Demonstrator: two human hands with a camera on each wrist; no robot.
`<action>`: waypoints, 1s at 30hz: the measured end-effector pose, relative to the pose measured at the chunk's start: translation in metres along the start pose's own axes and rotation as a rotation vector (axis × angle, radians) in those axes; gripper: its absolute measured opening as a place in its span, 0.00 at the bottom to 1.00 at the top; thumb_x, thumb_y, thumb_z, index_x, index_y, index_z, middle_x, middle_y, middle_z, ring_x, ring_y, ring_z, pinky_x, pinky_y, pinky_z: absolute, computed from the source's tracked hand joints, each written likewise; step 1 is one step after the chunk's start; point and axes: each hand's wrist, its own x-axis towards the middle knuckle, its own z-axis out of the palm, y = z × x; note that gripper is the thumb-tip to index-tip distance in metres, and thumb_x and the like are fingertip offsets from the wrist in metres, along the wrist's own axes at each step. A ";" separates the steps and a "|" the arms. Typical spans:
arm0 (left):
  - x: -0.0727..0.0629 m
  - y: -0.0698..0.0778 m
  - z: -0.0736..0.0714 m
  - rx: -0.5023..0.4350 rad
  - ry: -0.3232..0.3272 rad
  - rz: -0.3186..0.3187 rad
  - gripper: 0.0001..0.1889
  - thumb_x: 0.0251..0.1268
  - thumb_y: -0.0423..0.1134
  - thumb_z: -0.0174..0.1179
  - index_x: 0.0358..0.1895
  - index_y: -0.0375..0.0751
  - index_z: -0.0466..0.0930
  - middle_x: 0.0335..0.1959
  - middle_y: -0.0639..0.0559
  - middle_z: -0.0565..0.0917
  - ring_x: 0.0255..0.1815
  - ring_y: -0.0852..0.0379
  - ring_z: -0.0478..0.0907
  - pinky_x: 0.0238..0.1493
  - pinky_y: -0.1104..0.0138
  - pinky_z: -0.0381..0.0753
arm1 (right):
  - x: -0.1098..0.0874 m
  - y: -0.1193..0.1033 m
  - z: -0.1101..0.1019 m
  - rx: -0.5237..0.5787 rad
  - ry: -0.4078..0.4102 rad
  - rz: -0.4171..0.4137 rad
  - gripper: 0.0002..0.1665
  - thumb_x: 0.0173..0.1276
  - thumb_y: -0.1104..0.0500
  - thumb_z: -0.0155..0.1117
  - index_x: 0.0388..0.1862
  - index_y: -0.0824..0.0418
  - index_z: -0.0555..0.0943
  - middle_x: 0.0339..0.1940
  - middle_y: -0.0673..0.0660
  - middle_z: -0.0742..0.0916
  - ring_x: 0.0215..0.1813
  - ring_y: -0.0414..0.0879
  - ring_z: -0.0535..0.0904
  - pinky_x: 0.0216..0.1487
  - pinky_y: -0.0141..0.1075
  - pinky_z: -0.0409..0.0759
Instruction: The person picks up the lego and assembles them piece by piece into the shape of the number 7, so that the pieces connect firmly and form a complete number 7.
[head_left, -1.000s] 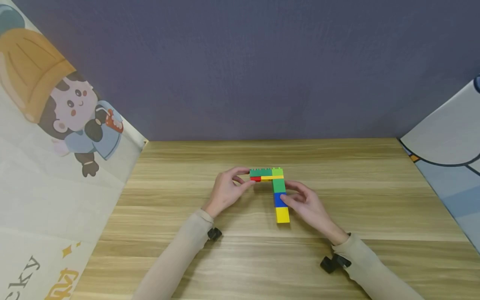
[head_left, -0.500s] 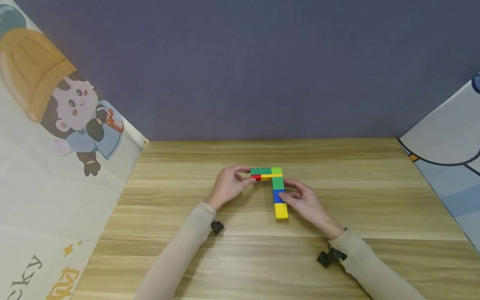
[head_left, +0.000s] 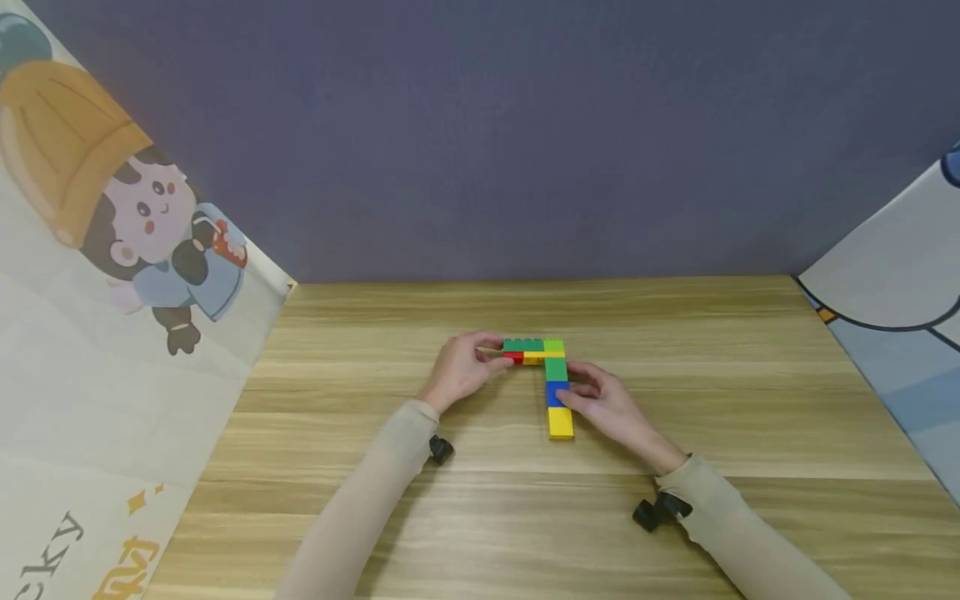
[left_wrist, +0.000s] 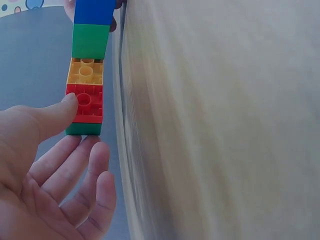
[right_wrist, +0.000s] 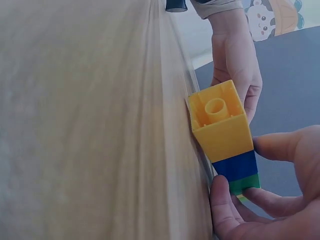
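An L-shaped build of toy building bricks lies across the middle of the head view. Its leg pointing toward the person runs green brick [head_left: 555, 369], blue brick [head_left: 557, 394] and yellow brick [head_left: 560, 423]. The leg to the left has a dark green brick [head_left: 522, 345] with red [head_left: 513, 357] and yellow pieces along it, and a lime brick [head_left: 553, 345] forms the corner. My left hand [head_left: 461, 368] pinches the left end, thumb on the red brick's hollow underside [left_wrist: 90, 102]. My right hand [head_left: 609, 406] grips the blue part, and the yellow brick's hollow end [right_wrist: 216, 107] faces the right wrist camera.
The wooden table [head_left: 480, 517] extends around both arms. A dark blue-grey panel [head_left: 487, 142] rises at its far edge. Printed cartoon sheets [head_left: 97, 333] border the left and right sides. Black wrist cameras [head_left: 441, 450] sit at both cuffs.
The build's yellow end has shifted slightly away from the person and to the left. My right hand moved with it, and my left hand drifted slightly right. Both grips look the same.
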 end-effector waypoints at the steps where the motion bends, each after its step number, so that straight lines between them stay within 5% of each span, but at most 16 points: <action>1: 0.001 -0.001 0.001 0.002 -0.001 0.001 0.19 0.68 0.48 0.75 0.58 0.48 0.89 0.56 0.51 0.92 0.46 0.53 0.91 0.43 0.64 0.89 | 0.000 0.000 0.000 -0.002 -0.001 0.000 0.38 0.79 0.56 0.67 0.80 0.68 0.67 0.78 0.70 0.74 0.70 0.64 0.81 0.68 0.51 0.84; 30: 0.002 0.000 0.005 0.035 -0.013 -0.035 0.17 0.66 0.43 0.76 0.55 0.43 0.90 0.48 0.50 0.94 0.45 0.52 0.91 0.51 0.58 0.88 | 0.003 -0.001 0.000 -0.101 -0.019 0.041 0.37 0.77 0.52 0.68 0.78 0.68 0.71 0.69 0.69 0.84 0.66 0.60 0.83 0.67 0.53 0.83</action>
